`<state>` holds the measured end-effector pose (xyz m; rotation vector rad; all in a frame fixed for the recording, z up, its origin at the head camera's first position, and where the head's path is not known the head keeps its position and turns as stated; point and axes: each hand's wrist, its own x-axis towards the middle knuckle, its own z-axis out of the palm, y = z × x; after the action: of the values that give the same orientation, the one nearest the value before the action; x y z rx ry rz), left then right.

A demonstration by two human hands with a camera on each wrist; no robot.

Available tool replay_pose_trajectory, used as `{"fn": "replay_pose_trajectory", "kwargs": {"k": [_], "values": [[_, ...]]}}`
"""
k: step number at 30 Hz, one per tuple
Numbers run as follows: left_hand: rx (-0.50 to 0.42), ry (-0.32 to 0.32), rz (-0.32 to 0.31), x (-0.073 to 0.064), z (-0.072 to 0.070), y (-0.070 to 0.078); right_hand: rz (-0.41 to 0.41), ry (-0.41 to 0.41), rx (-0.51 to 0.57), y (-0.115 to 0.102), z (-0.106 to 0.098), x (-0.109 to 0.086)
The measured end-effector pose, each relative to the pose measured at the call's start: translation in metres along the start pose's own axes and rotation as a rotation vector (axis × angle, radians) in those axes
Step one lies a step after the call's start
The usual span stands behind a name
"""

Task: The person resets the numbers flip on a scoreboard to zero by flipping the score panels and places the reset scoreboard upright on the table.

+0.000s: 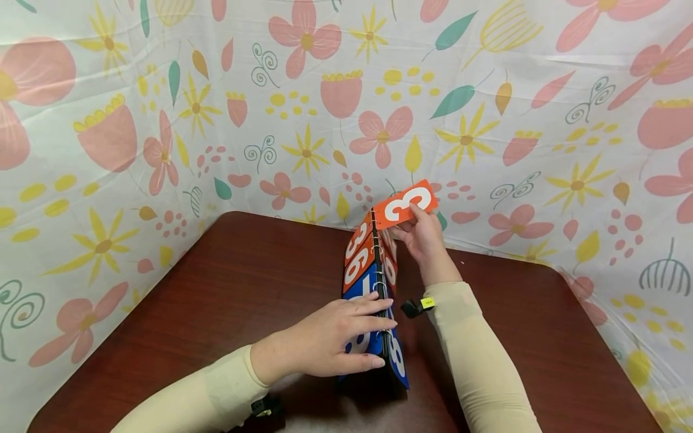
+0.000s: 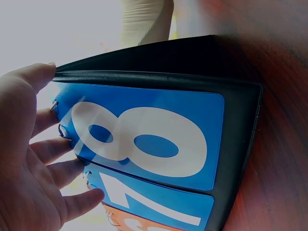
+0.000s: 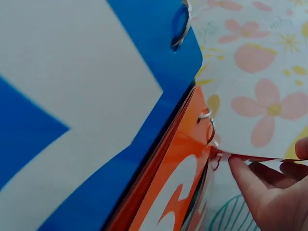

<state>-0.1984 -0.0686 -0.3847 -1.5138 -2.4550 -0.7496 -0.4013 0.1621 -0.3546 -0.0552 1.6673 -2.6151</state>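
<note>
A tent-shaped flip scoreboard (image 1: pixel 385 337) with ring-bound number cards stands on the table. My right hand (image 1: pixel 425 237) pinches an orange number card (image 1: pixel 393 211) bearing a white 3, between thumb and fingers. That card is lifted from the far end and still hangs on its rings; in the right wrist view the fingers (image 3: pixel 264 195) hold its edge. Across the ridge near the close end lies my left hand (image 1: pixel 330 337), fingers spread and nearly straight over the rings. Below it, the left wrist view shows a blue card (image 2: pixel 187 103) with a white 8.
The scoreboard stands on a dark reddish-brown table (image 1: pixel 216 288). Flower-printed cloth (image 1: pixel 319 138) hangs close behind the table and along its sides. Each sleeved wrist wears a small black device, the right one (image 1: pixel 414 308) with a yellow tag.
</note>
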Motion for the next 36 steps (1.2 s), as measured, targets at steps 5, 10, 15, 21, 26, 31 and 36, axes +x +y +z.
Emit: {"fn": "replay_pose_trajectory", "kwargs": {"k": [5, 10, 15, 21, 26, 31, 36], "values": [[0.01, 0.0, 0.003, 0.0, 0.0, 0.0, 0.012, 0.019, -0.155, -0.013, 0.013, 0.002], [0.012, 0.006, 0.006, 0.001, -0.001, 0.001, -0.004, -0.021, -0.312, -0.023, 0.027, 0.001], [0.001, 0.009, -0.001, 0.001, -0.001, 0.0, -0.039, -0.051, -0.472, -0.026, 0.042, 0.0], [0.01, 0.002, 0.0, 0.0, -0.001, 0.0, -0.108, -0.087, -0.712, -0.026, 0.054, -0.001], [-0.003, 0.001, -0.004, 0.0, 0.0, 0.001, -0.213, -0.131, -0.934, -0.024, 0.062, -0.001], [0.006, 0.008, 0.001, 0.001, 0.0, 0.0, -0.298, -0.197, -1.14, -0.02, 0.07, -0.004], [0.01, 0.011, 0.012, 0.001, 0.0, 0.0, -0.337, -0.281, -1.303, -0.012, 0.076, -0.004]]}}
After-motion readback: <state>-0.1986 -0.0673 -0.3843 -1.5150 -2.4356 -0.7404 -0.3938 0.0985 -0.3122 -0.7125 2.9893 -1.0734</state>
